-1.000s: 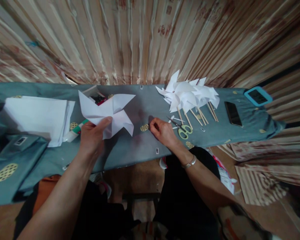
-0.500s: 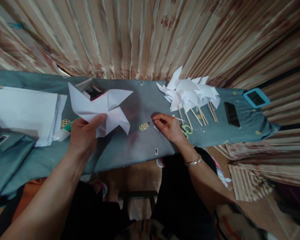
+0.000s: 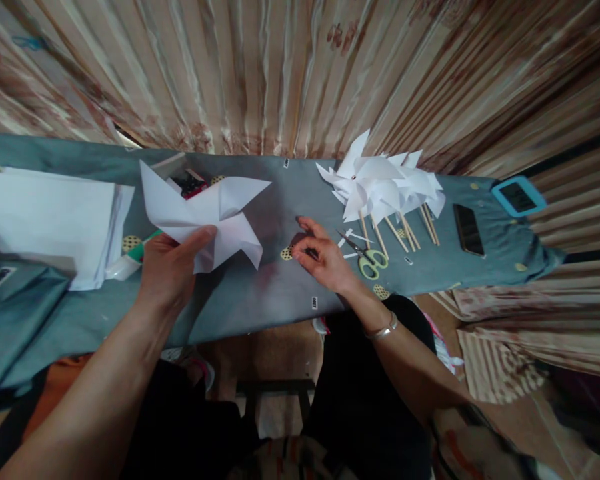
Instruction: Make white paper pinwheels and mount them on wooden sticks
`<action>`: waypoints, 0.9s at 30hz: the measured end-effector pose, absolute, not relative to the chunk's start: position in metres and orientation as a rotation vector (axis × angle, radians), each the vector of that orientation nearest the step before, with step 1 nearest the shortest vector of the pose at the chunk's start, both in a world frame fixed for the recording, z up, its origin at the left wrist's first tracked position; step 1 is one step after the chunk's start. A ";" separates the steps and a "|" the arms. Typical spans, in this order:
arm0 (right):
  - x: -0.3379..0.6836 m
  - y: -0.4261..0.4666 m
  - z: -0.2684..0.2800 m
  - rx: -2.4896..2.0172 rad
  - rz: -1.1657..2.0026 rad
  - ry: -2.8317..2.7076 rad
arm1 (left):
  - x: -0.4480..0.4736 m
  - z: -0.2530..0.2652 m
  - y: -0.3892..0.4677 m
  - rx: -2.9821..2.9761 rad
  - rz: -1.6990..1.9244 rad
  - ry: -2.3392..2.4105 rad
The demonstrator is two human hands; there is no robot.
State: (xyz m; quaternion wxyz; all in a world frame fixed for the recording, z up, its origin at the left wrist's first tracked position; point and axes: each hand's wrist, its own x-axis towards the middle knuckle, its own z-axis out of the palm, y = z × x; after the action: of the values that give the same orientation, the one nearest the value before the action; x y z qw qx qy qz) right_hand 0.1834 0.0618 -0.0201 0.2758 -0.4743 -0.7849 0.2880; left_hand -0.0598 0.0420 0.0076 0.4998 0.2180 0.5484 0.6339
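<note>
My left hand (image 3: 173, 267) is closed on a white paper pinwheel (image 3: 215, 217), thumb pressed near its centre and the other fingers behind it. It is held above the cloth, and no stick shows on it. To its right, my right hand (image 3: 325, 257) hovers low over the cloth with thumb and a finger brought together in a pinch. Whatever small thing they may hold is too small to make out. Green-handled scissors (image 3: 370, 260) lie just right of that hand, beside thin white paper strips (image 3: 355, 243).
Several finished pinwheels (image 3: 380, 183) on wooden sticks lie at the back right. Further right are a phone (image 3: 469, 230) and a blue-framed device (image 3: 520, 196). At left are a paper stack (image 3: 45, 220), a glue tube (image 3: 130, 262) and an open box (image 3: 167, 170). Curtains (image 3: 260, 73) hang behind.
My right hand has moved slightly left, away from the scissors, so more of them shows. Its fingers have shifted, one now raised. My left hand still holds the pinwheel almost in place.
</note>
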 end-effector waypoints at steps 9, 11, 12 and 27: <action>0.194 0.061 -0.025 -1.340 0.786 -2.131 | -0.059 0.008 0.042 0.528 1.531 1.326; 0.198 0.062 -0.024 -1.355 0.775 -2.127 | -0.059 0.007 0.042 0.533 1.530 1.331; 0.200 0.062 -0.022 -1.356 0.772 -2.120 | -0.059 0.007 0.042 0.538 1.530 1.329; 0.181 0.047 -0.008 -1.335 0.347 -2.517 | -0.056 -0.001 0.038 0.609 1.484 1.307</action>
State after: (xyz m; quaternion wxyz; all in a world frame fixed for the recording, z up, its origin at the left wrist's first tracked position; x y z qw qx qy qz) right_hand 0.1811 0.0466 -0.0085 0.1356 -0.4609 -0.8689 0.1197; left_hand -0.0564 0.0383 -0.0008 0.5109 0.2528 0.5430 0.6166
